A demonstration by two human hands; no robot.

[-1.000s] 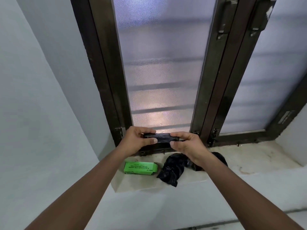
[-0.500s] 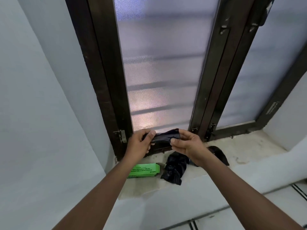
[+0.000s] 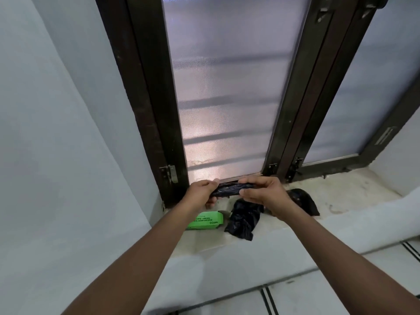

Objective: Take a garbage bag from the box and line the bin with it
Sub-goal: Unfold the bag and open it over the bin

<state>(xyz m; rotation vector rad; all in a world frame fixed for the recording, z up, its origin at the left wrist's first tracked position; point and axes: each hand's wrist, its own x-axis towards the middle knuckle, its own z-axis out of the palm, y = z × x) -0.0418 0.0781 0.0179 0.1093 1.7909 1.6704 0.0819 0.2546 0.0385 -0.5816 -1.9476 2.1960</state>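
A folded black garbage bag (image 3: 228,190) is held level above the window sill, stretched between both hands. My left hand (image 3: 202,193) pinches its left end and my right hand (image 3: 264,192) pinches its right end. Below them on the sill lies the green garbage bag box (image 3: 205,220), flat on its side. A loose crumpled black bag (image 3: 243,219) lies just right of the box. No bin is in view.
A second black crumpled bag (image 3: 303,200) lies on the stone sill (image 3: 354,196) behind my right wrist. A dark-framed frosted window (image 3: 227,98) rises behind the sill. A white wall stands at the left and tiled floor (image 3: 341,289) shows below.
The view has shifted and my hands have come lower over the sill. They still hold the folded bag between them, now a little more drawn out.
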